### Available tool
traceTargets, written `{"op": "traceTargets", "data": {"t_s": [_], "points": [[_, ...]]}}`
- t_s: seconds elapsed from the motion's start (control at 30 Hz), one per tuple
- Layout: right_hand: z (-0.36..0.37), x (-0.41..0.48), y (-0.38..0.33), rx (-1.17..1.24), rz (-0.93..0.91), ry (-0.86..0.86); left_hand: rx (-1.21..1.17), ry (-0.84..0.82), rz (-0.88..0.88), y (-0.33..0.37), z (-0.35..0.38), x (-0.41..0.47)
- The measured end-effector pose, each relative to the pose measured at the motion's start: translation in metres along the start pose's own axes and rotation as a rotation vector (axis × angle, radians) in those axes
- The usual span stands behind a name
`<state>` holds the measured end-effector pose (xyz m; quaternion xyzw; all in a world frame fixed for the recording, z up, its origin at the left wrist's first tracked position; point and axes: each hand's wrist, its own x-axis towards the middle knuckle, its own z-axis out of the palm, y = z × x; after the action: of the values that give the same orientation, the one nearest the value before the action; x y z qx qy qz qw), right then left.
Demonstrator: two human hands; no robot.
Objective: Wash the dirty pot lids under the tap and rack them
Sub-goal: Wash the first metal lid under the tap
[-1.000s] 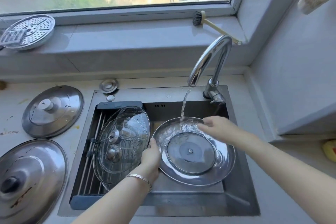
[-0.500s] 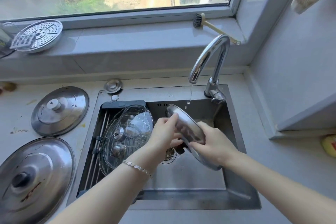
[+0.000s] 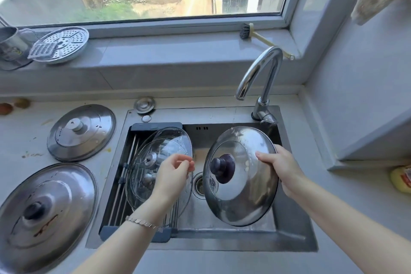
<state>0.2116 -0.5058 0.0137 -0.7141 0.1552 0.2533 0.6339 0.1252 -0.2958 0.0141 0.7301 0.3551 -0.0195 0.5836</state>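
Sink (image 3: 289, 241) set in the worktop (image 3: 22, 140); rack (image 3: 138, 128) in its left half, glass lids (image 3: 169, 140) leaning on it; left hand (image 3: 173, 176) over them; held lid (image 3: 244, 196) above the right half, right hand (image 3: 282, 167) gripping its right rim; tap (image 3: 260, 69) at the right rear corner; far lid (image 3: 82, 131) and near lid (image 3: 46, 213) on the worktop left of the sink; brush (image 3: 246, 33) on the sill (image 3: 178, 51) behind.

- Your right hand (image 3: 282, 169) grips the right rim of a steel lid (image 3: 242, 200), held tilted over the sink (image 3: 291, 227), its dark knob (image 3: 222, 168) facing you.
- Your left hand (image 3: 172, 176) hovers, fingers loosely curled, above the glass lids (image 3: 153, 147) leaning in the rack (image 3: 124, 187).
- A small plain lid (image 3: 81, 132) and a large stained lid (image 3: 46, 213) lie on the counter (image 3: 20, 140), left of the sink.
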Motion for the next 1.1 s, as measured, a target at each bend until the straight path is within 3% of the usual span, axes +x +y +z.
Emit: {"op": "traceTargets", "data": {"t_s": [0.17,0.3,0.47,0.63,0.83,0.97,1.1], "points": [[0.016,-0.045,-0.036,-0.167,-0.331,-0.084,0.015,0.056,0.004,-0.019,-0.026,0.001],[0.043,-0.068,-0.062,-0.070,-0.474,-0.283,0.022,0.157,0.037,-0.031,-0.053,0.006],[0.103,-0.048,-0.039,0.106,-0.288,-0.271,-0.025,0.264,-0.007,-0.055,-0.090,0.012],[0.161,-0.025,0.014,0.168,-0.038,-0.181,-0.002,0.269,-0.083,-0.082,-0.120,0.006],[0.202,-0.011,0.066,0.225,0.097,-0.181,0.012,0.242,-0.127,-0.105,-0.149,0.007],[0.215,-0.013,0.085,0.130,0.108,-0.199,0.023,0.232,-0.135,-0.113,-0.166,0.012],[0.218,-0.021,0.086,-0.375,-0.095,-0.070,0.012,0.198,-0.135,-0.116,-0.174,0.018]]}}
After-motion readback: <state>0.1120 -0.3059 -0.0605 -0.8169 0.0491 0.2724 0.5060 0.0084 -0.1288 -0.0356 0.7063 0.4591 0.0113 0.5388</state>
